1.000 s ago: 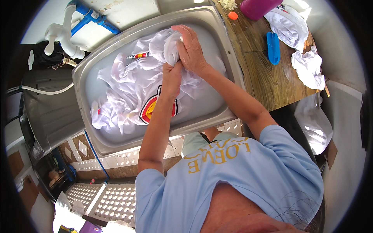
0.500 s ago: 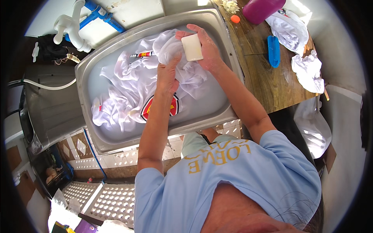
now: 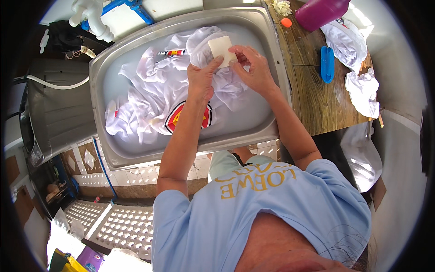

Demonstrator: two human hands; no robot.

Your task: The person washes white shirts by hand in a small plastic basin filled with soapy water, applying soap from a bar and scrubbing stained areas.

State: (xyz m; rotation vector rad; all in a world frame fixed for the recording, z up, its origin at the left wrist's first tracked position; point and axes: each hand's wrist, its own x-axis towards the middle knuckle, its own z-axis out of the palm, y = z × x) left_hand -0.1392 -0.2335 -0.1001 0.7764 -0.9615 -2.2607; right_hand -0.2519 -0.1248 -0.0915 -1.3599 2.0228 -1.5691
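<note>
A cream-white bar of soap [image 3: 219, 50] is held over the far right part of a metal basin [image 3: 108, 156]. My left hand [image 3: 200, 81] is closed on its lower left, the thumb pressing on its face. With curled fingers, my right hand [image 3: 254, 70] grips the bar's right edge; index finger and thumb tips meet it a little apart. Beneath both hands a soaked white shirt [image 3: 149, 86] spreads through cloudy water, a red, yellow and black badge [image 3: 174, 119] near its front. Some bunched white cloth lies right behind the soap, and my left fingers are partly hidden.
On the wooden counter [image 3: 312, 104] at right lie a blue brush-like piece [image 3: 326, 65], an orange cap [image 3: 286, 22], a purple container [image 3: 319, 13] and white cloths [image 3: 362, 93]. A white tap [image 3: 90, 18] and blue pipe stand at the far left.
My left thumb has come onto the soap, where it was on the cloth before. My right hand has turned from cradling the bar to touching its edge with the fingertips.
</note>
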